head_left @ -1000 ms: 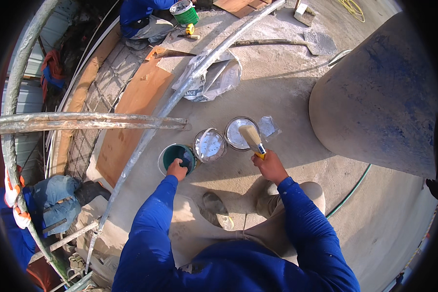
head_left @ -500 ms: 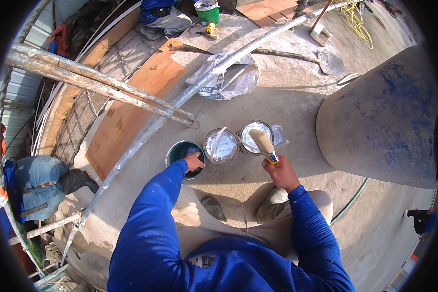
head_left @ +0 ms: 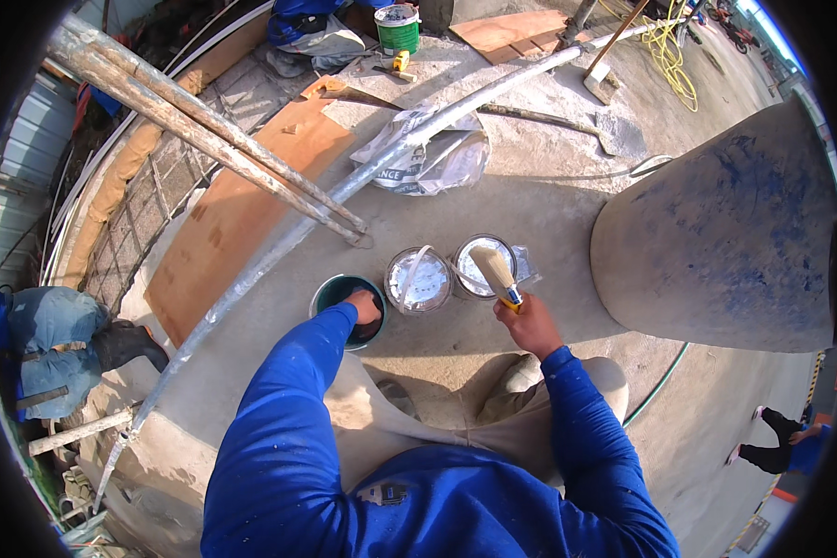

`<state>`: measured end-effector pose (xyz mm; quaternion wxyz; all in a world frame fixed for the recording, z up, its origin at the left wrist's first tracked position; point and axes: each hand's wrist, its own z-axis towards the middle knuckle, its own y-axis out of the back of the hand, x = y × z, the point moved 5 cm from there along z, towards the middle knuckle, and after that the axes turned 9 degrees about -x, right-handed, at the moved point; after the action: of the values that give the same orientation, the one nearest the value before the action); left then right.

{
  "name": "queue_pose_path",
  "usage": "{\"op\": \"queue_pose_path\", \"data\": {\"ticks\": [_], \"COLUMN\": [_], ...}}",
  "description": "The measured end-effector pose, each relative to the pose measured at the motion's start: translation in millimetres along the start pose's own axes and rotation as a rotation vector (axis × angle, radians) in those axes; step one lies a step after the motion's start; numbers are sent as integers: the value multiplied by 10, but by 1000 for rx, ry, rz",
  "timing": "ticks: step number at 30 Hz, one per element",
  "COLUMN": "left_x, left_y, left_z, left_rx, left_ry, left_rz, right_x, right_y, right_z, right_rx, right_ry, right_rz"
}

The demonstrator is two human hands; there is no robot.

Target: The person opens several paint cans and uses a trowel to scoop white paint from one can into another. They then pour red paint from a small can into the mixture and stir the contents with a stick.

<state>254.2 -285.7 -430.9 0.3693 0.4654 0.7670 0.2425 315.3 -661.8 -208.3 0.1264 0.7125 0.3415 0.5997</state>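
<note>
Right grip [head_left: 530,325] closed round forward-pointing paintbrush [head_left: 496,271], left grip [head_left: 366,305] down inside green bucket [head_left: 328,293], hold unclear.

Your left hand [head_left: 365,303] is inside the round dark-green bucket [head_left: 328,297]; its fingertips are hard to make out. Your right hand [head_left: 531,325] grips the yellow-handled paintbrush with pale bristles [head_left: 499,277], which overlaps the round, whitish-topped metal tin [head_left: 469,258]. A second round, whitish-topped tin [head_left: 420,281] stands between that one and the bucket, on grey concrete floor [head_left: 544,223].
</note>
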Motion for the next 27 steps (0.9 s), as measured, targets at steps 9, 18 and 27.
{"op": "queue_pose_path", "data": {"ticks": [9, 18, 27], "left_x": [87, 12, -78], "left_y": [-406, 44, 1325], "left_z": [287, 134, -1139], "left_rx": [134, 38, -98], "left_ry": [-62, -139, -43], "left_rz": [248, 170, -612], "right_x": [-72, -157, -83], "right_y": [2, 66, 316], "right_z": [-75, 85, 310], "right_rx": [-16, -88, -239], "right_ry": [27, -56, -197], "right_rz": [26, 244, 452]}}
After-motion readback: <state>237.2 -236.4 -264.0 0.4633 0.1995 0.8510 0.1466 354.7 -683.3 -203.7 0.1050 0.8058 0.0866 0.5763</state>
